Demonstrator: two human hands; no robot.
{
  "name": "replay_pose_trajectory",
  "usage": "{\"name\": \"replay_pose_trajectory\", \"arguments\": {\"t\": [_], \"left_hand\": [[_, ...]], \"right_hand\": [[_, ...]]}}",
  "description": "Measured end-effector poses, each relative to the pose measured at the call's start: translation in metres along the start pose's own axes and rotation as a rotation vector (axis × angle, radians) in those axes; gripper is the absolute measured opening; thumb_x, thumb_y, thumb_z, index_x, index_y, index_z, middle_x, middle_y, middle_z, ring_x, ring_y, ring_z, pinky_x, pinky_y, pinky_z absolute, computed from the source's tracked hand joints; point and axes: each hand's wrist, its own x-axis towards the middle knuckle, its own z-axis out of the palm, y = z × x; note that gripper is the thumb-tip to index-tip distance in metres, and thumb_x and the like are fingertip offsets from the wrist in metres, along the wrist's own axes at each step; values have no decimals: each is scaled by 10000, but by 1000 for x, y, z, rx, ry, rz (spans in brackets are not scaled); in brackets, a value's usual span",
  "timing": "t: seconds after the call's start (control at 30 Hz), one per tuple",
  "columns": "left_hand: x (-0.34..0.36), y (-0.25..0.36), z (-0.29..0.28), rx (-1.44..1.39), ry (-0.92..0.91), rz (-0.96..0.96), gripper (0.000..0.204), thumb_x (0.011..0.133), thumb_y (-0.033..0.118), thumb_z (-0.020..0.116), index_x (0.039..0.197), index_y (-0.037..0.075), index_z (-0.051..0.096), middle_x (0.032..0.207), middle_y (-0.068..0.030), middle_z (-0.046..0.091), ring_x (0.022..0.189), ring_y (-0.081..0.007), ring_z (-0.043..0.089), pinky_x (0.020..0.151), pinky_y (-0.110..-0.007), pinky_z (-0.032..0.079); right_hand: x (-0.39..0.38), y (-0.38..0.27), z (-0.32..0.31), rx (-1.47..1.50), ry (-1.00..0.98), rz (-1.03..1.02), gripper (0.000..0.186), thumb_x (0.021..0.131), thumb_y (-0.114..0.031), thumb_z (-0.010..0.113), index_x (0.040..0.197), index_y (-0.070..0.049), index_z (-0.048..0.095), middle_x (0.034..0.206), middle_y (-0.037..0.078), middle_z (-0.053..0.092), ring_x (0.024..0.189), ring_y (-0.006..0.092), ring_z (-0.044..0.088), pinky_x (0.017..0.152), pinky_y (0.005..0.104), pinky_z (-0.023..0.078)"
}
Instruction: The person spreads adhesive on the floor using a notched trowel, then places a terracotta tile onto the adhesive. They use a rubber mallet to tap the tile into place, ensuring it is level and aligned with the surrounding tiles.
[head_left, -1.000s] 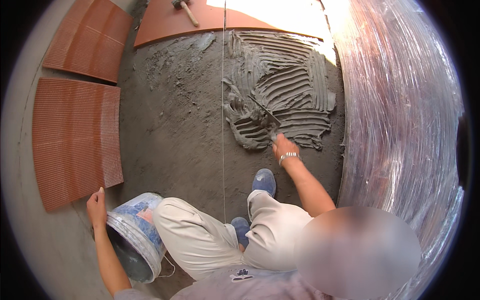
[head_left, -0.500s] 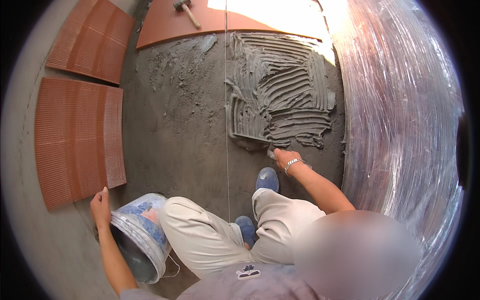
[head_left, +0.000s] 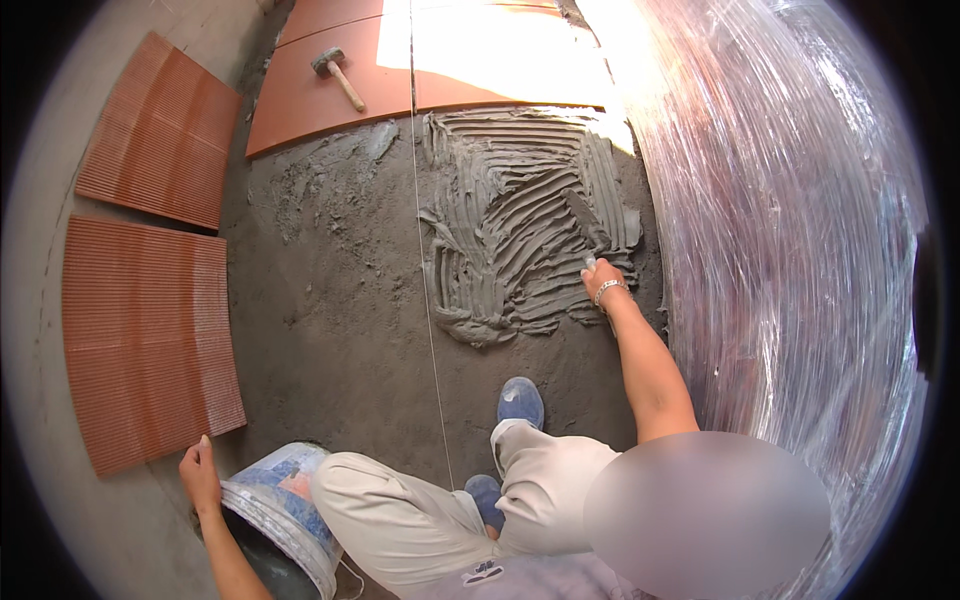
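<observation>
In my right hand [head_left: 604, 284], the fingers are wrapped round the pale handle of a trowel [head_left: 588, 222]. Its grey, mortar-smeared blade rests on the right part of the ridged mortar bed [head_left: 530, 225]; the blade's edge is hard to make out against the mortar. My left hand [head_left: 201, 478] is at the near edge of a ribbed terracotta tile [head_left: 150, 340]. Its thumb tip meets that edge and the fingers are curled; whatever they hold is hidden. Just right of that wrist is a tilted, smeared bucket [head_left: 290, 500], with grey material inside.
A second ribbed tile [head_left: 160, 130] leans farther along the left wall. Smooth laid tiles [head_left: 300, 90] lie at the far end, bearing a mallet [head_left: 340, 80]. A taut string [head_left: 425, 290] runs lengthwise. Plastic-wrapped goods [head_left: 780, 220] line the right side.
My right hand has carried the trowel from the bed's lower left edge to its right side. The view has shifted, so the floor sits lower in it. My left hand stays by the tile.
</observation>
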Motion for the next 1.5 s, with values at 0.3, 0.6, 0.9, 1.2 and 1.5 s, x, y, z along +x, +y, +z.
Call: {"name": "replay_pose_trajectory", "arguments": {"t": [0.3,0.6,0.9,1.2,1.5], "left_hand": [[0,1,0,-74,20,10,430,962,363,610,887,-57,662,763,-95,650,740,-146,556,777,-320,466],[5,-10,2,-94,15,-3,387,960,306,618,894,-71,671,839,-155,691,941,-233,645,1065,-377,388],[5,-5,-1,-84,12,-9,379,954,306,622,910,-67,681,875,-167,703,1023,-281,646,1083,-394,376],[0,4,-4,-67,7,-16,418,945,346,625,979,-64,694,1007,-212,710,1189,-347,592,1043,-397,395],[-3,4,-4,-48,26,-10,430,945,367,624,1010,-51,697,1029,-211,712,1212,-365,580,1028,-389,408]], "right_hand": [[21,-51,46,31,90,107,398,933,-269,585,1188,32,531,1148,261,649,1074,420,639,885,472,534],[-10,-209,82,267,-68,-83,442,924,-282,589,1179,69,505,1175,307,625,1120,409,622,969,447,495],[-14,-256,84,171,-160,-207,454,948,-273,560,1242,61,471,1201,295,622,1152,427,601,979,459,487],[-11,-255,69,61,-172,-304,426,934,-279,572,1203,49,531,1178,297,632,1125,425,611,974,464,486],[30,-200,24,-352,-99,-483,290,931,-217,517,1138,-14,524,1117,274,663,1050,427,645,894,502,503]]}}
